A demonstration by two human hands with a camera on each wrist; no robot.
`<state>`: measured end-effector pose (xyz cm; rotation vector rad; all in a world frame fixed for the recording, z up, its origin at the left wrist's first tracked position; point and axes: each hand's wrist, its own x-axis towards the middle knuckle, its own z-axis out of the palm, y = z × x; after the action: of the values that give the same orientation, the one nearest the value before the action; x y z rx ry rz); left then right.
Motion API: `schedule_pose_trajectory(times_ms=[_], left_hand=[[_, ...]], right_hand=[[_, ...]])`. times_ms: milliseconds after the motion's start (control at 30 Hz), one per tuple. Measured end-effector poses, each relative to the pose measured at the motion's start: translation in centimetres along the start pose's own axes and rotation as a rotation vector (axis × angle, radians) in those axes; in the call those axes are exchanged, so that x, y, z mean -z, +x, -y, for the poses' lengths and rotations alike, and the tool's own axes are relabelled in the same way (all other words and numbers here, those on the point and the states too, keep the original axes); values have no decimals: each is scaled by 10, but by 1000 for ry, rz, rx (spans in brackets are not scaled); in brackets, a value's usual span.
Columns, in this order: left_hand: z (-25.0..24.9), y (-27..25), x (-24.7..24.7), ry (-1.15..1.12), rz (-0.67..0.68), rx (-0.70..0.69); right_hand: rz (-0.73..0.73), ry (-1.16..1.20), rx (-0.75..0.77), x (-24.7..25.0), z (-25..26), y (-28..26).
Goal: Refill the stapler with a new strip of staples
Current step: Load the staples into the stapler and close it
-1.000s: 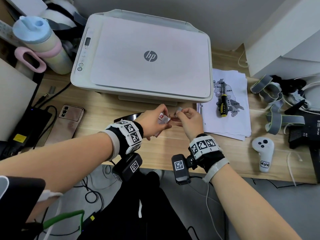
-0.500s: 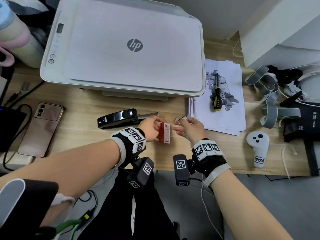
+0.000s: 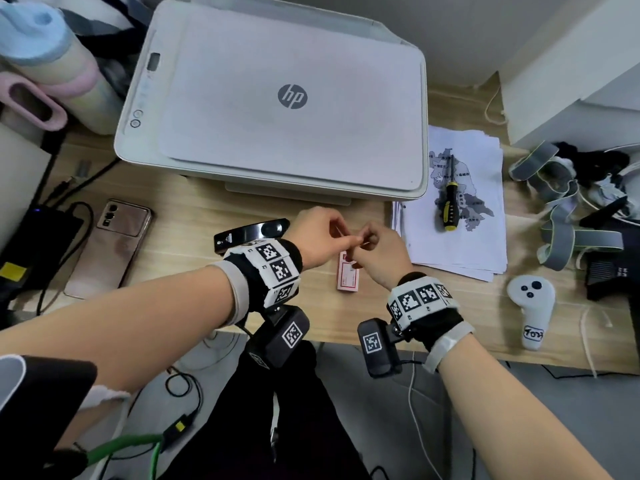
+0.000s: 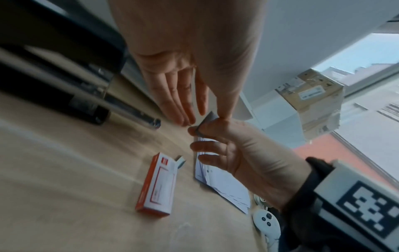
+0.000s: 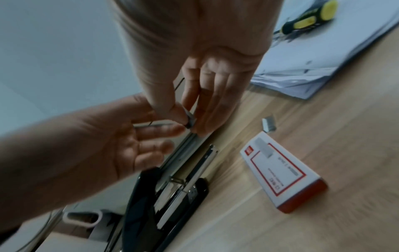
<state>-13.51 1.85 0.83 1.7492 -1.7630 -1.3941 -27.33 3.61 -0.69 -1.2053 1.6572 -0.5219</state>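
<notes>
stapler [image 5: 172,192]: lying open, tray empty (far as I see)
right hand [image 5: 190,105]: pinching staple strip [image 5: 190,120], loading pending
left hand [image 5: 121,146]: fingers relaxed, grasping nothing

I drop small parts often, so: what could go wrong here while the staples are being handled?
1. The right hand only pinches the staple strip at its fingertips, with the left hand touching it; it could snap or fall.
2. A loose staple piece already lies on the desk by the staple box and is easily lost.
3. The open stapler lies unheld and may shift during loading.
</notes>
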Motion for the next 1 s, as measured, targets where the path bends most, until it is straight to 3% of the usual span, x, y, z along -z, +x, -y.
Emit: schedule_pose_trajectory(times_ms=[333,500,633,833,1000], left_hand=[[-2,-8,40,-38,-31,-66],[10,-14,50,18,-95,-104],[30,-19,59,201,-185,-109],[65,-17,63,222,-9,135],[79,-18,61,211,60,174]], right_hand=[[234,174,48,11,28,3],[274,-17,87,2,39,12],[114,-220,87,-12,32,29],[141,-616,226,-35,29,37],[162,-847,307,-43,34,40]])
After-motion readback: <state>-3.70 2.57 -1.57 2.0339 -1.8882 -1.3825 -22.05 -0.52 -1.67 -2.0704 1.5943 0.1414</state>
